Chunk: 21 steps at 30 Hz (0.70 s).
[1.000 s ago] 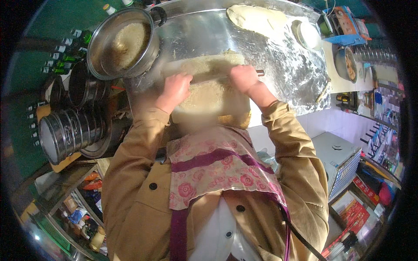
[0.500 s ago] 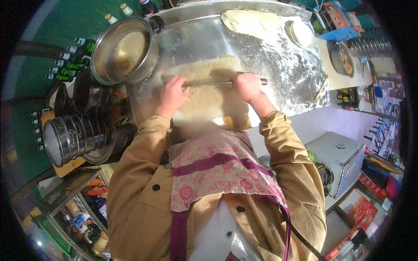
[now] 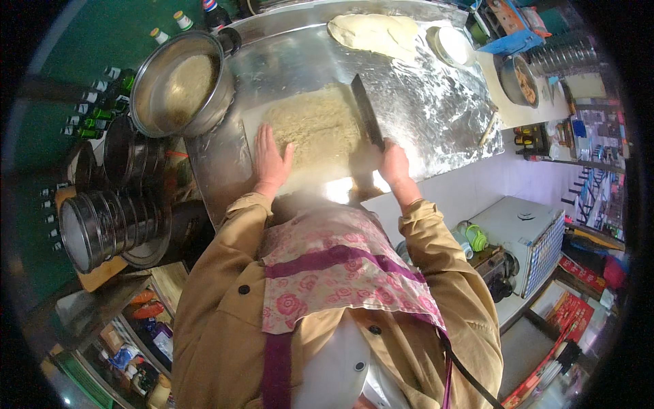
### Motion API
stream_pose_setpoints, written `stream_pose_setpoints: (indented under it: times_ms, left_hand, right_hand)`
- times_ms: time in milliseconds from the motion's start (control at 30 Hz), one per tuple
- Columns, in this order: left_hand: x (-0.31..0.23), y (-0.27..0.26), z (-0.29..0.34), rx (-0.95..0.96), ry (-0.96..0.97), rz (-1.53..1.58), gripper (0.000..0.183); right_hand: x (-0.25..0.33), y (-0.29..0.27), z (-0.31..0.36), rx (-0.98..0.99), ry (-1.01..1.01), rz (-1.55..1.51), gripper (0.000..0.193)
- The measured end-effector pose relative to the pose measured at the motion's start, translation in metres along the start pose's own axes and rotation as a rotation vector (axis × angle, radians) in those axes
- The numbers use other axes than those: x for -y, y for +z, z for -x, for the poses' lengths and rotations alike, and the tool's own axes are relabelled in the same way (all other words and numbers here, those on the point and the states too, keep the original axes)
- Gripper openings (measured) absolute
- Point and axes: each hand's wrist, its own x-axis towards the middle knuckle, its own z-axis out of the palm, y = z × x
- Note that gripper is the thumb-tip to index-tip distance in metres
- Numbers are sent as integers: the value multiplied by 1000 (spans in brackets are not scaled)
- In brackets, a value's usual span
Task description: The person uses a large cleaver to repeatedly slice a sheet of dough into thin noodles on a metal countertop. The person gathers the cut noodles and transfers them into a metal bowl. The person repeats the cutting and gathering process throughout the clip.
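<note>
A flat rectangular layer of pale, grainy, rice-like food [image 3: 317, 126] lies on the metal worktop [image 3: 279, 68] in front of me. My left hand [image 3: 272, 163] rests along its left edge, fingers stretched out and holding nothing. On the opposite side my right hand [image 3: 394, 163] is closed round the near end of a wide-bladed knife [image 3: 366, 109]. The dark blade points away from me and stands along the layer's right edge. My fingers hide the knife's handle. Haze blurs the near edge of the layer.
At the back left stands a large metal pot [image 3: 139, 102] with similar grainy food inside. A slab of dough [image 3: 375, 34] and a white bowl [image 3: 453, 46] sit at the far side. Flour covers the worktop's right part. Stacked round metal tins [image 3: 112, 221] stand at left.
The knife has turned from lying crosswise under both hands to pointing away at the right edge. My left hand has let go of it and flattened at the left edge.
</note>
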Motion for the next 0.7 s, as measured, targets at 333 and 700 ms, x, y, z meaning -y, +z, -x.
stream_pose_setpoints:
  times_ms: [333, 700]
  left_hand:
    - [-16, -13, -3, -78, -61, 177, 68]
    - [2, 22, -98, 78, -7, 61, 67]
  right_hand:
    - [33, 11, 6, 65, -179, 18, 23]
    - [14, 2, -90, 112, -424, 173, 28]
